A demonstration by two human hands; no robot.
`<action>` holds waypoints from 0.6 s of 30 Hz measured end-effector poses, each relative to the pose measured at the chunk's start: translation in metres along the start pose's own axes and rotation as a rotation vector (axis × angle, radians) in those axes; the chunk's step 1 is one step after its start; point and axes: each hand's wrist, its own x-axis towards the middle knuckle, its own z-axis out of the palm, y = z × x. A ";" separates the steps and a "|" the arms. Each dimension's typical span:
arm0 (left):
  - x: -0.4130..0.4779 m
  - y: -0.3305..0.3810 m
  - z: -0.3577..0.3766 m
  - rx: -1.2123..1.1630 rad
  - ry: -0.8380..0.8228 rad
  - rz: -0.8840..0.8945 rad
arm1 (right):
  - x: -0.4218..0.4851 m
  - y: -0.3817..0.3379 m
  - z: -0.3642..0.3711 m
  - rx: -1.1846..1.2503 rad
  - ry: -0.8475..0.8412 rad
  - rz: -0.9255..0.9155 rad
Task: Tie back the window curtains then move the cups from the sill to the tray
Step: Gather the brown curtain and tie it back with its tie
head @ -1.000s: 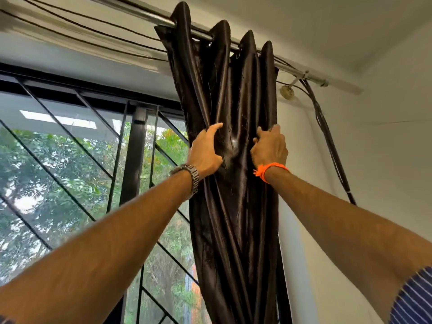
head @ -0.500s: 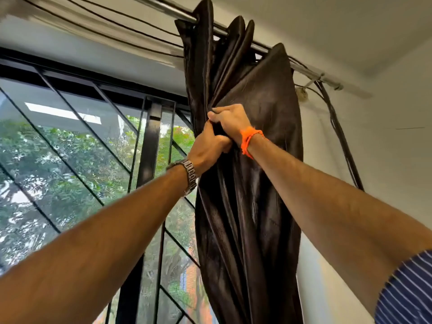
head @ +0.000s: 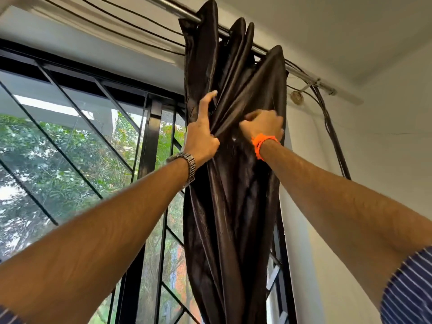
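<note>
A dark brown glossy curtain [head: 233, 206] hangs bunched in folds from a metal rod [head: 187, 12] at the right side of the window. My left hand [head: 203, 139], with a metal watch on the wrist, grips the gathered folds from the left, its index finger stretched up along the cloth. My right hand [head: 261, 126], with an orange band on the wrist, has its fingers curled round folds on the curtain's right side. The two hands are a short gap apart. No cups, sill or tray are in view.
A window [head: 70, 148] with a black diagonal grille fills the left, trees behind it. Black cables [head: 334, 136] run along the rod and down the white wall on the right. The ceiling is close above.
My right hand has moved right, away from the left hand, taking folds with it. My left index finger has stretched upward. The view has tilted slightly.
</note>
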 end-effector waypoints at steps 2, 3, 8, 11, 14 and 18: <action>0.002 0.002 -0.006 0.015 -0.051 0.042 | 0.001 0.023 -0.003 -0.109 0.140 0.153; 0.004 0.002 -0.008 0.037 -0.064 0.051 | 0.003 0.036 -0.003 -0.065 0.153 0.228; 0.010 0.006 -0.010 0.120 -0.104 -0.012 | 0.004 0.081 0.000 0.240 0.036 0.389; 0.010 0.009 -0.005 0.135 -0.147 -0.050 | 0.000 0.072 0.002 0.267 0.046 0.241; 0.008 0.009 0.000 0.113 -0.163 -0.060 | -0.009 0.041 0.005 0.120 0.051 -0.099; 0.010 0.009 0.000 0.131 -0.139 -0.047 | -0.022 -0.006 0.017 -0.035 -0.082 -0.389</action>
